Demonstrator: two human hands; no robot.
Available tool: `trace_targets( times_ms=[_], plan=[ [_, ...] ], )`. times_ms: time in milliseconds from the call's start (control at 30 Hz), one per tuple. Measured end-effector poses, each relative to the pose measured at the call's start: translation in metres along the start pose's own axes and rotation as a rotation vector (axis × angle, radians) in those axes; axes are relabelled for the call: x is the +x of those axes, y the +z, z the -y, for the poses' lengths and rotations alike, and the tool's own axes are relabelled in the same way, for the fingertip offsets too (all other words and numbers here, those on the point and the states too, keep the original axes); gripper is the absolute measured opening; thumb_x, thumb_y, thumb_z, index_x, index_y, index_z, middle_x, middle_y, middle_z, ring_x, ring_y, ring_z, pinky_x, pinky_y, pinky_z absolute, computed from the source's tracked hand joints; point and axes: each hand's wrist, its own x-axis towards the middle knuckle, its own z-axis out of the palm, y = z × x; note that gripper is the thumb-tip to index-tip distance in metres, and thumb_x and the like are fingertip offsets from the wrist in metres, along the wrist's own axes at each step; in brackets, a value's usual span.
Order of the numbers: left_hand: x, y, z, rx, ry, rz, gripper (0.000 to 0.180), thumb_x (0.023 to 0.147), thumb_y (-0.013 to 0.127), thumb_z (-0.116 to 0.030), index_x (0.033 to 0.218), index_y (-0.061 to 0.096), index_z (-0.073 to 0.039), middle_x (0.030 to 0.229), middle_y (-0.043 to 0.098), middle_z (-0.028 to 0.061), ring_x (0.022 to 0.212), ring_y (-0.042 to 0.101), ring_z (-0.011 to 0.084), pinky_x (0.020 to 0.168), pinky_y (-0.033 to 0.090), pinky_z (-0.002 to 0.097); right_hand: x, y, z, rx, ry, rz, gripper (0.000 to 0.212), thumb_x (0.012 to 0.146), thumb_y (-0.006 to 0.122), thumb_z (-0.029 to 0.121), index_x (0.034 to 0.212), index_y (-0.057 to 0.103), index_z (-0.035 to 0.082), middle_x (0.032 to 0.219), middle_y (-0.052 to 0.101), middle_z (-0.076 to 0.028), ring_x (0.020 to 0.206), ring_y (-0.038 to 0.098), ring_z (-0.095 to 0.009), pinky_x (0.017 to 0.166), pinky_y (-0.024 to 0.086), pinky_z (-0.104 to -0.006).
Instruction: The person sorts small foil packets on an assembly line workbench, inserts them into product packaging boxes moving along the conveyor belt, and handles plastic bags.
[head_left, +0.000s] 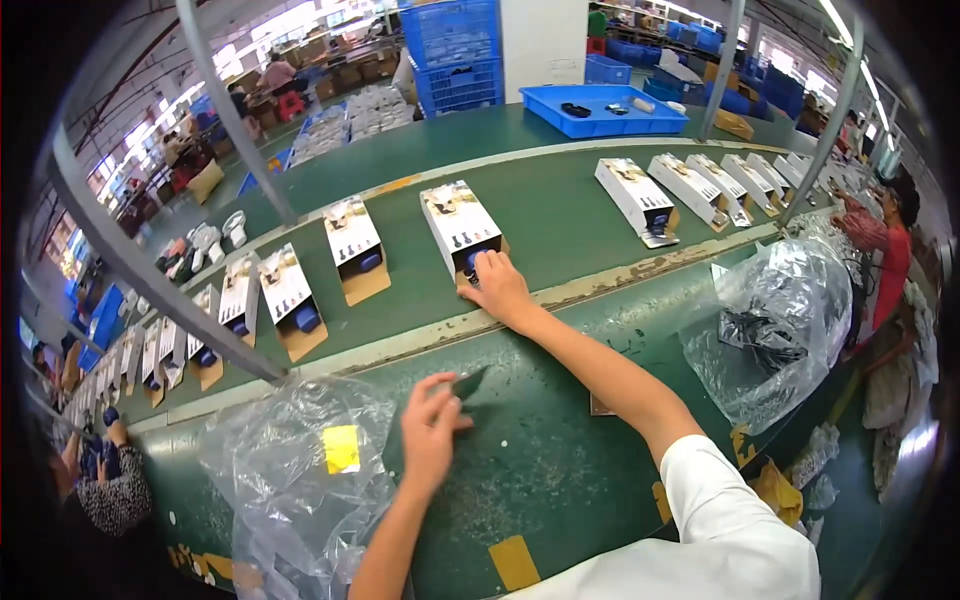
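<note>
My right hand (503, 287) reaches over the belt to the near, open end of a white printed carton (460, 215). Its fingers are bent at the opening and the thumb lies by the brown flap; a dark blue item shows just inside. Closer to me, above the green work surface, my left hand (430, 425) pinches a thin, dark, flat piece (470, 383). What that piece is, I cannot make out. Beside the left hand lies a clear plastic bag (310, 470) with a yellow label (341, 449).
More open cartons line the green belt (550, 220), such as one on the left (352, 240) and one on the right (635, 195). A plastic bag of black cables (765, 340) lies right. Beyond stands a blue tray (600, 122). Metal posts rise left; co-workers sit at both sides.
</note>
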Motion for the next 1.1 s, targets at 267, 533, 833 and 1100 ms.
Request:
trace_targets(
  times_ms=[267,533,833,1100],
  plan=[
    [0.154,-0.098,0.024,1.078,0.358,-0.324,0.025,0.095,0.061,-0.012,0.116,0.075,-0.012,0.115,0.065,0.011,0.101,0.064,0.0321,0.083,0.053,0.0411,-0.029,-0.071,0.025,-0.028,0.097,0.257,0.048,0.079,0.075,0.036,0.11,0.061,0.002,0.112,0.061,-0.022,0.109,0.057,-0.041,0.098,0.046,-0.0524],
    [0.238,-0.099,0.131,1.255,0.272,-0.097,0.035,0.094,0.053,-0.002,0.127,0.064,-0.004,0.119,0.055,0.0153,0.106,0.059,0.0355,0.084,0.053,0.0435,-0.223,-0.262,-0.018,-0.659,0.381,0.089,0.048,0.078,0.075,0.017,0.121,0.061,0.0,0.123,0.059,-0.02,0.124,0.054,-0.039,0.109,0.043,-0.0481],
    [0.175,-0.121,0.084,1.021,0.422,0.041,0.063,0.076,0.051,0.015,0.137,0.055,0.002,0.151,0.045,0.0278,0.137,0.046,0.0451,0.114,0.04,0.0473,-0.245,-0.288,-0.004,-0.914,0.665,0.115,0.089,0.075,0.083,0.045,0.149,0.047,0.013,0.157,0.036,-0.021,0.145,0.031,-0.044,0.112,0.03,-0.0657],
    [-0.014,-0.07,-0.024,0.67,0.69,0.632,0.066,0.081,0.076,-0.025,0.144,0.057,-0.017,0.164,0.032,0.0214,0.15,0.033,0.0421,0.119,0.032,0.055,-0.252,-0.291,-0.034,-1.179,0.53,0.066,0.063,0.091,0.055,0.006,0.151,0.048,0.022,0.155,0.044,-0.017,0.136,0.047,-0.044,0.106,0.043,-0.0592]
  ],
)
